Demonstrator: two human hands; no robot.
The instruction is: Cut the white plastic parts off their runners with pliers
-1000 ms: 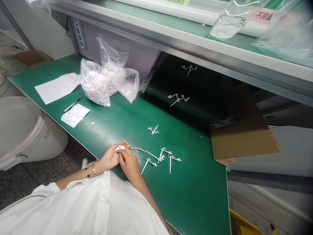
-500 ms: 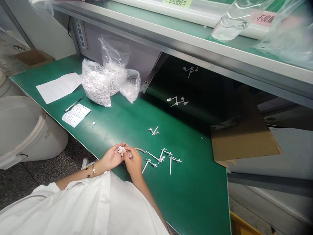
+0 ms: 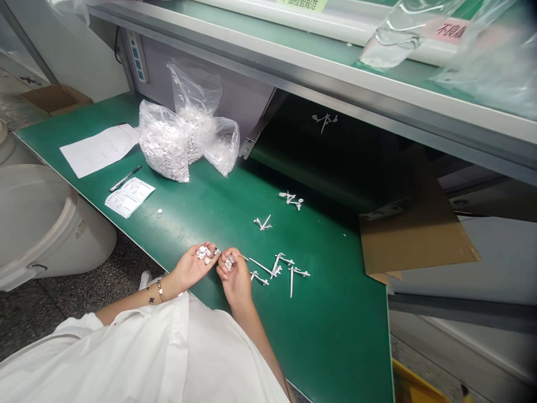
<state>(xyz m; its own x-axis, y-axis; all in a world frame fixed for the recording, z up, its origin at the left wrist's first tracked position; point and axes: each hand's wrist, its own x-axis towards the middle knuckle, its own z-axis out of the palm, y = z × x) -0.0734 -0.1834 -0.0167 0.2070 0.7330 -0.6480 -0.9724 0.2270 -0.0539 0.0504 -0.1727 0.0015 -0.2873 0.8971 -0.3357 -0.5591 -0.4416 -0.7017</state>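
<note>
Tiny white plastic pieces (image 3: 203,253), light and probably brittle, best taken by their edges, lie in the cupped left hand (image 3: 191,267), while the separate right hand (image 3: 235,278) pinches a further white piece (image 3: 229,262) just beside it, over the green bench (image 3: 335,336) near loose plastic runners (image 3: 277,267).

There are two hands: the left hand (image 3: 191,267) cups several small pieces (image 3: 203,253), too bunched to count, and the right hand (image 3: 235,278) has one piece (image 3: 229,263). About six runners (image 3: 262,223) lie nearby, plus one disc (image 3: 160,211). Further off are three bags (image 3: 163,148), one pen (image 3: 125,178), one sheet (image 3: 99,150), one slip (image 3: 129,197), one bucket (image 3: 37,224), one cardboard (image 3: 419,235) and one power strip (image 3: 136,56).
</note>
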